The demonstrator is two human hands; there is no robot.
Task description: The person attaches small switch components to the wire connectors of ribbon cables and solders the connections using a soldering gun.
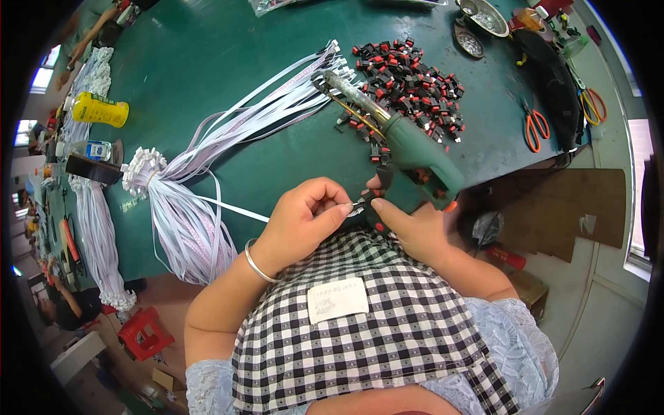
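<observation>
1. Head view: at far left, a yellow bottle (104,109) is seen lying on its side near the edge of the green table (277,155).
2. A bundle of white cables (190,228) is gathered near its white connectors, and part of it is draped over the table edge.
3. From beside that bundle, a single white cable (238,211) is led under the left hand (304,218), whose thumb and forefinger are pinched together on its tip.
4. Black-and-red switches (411,86) are heaped beyond the hands.
5. By the right hand (418,232), a small black part (374,196) is clamped between thumb and finger, just beside the cable's tip; whether they are joined cannot be told.
6. A green soldering tool (425,155) is placed just above that hand, its barrel pointed toward the upper left.
7. Orange-handled scissors (536,130) are laid near the table's right edge.
</observation>
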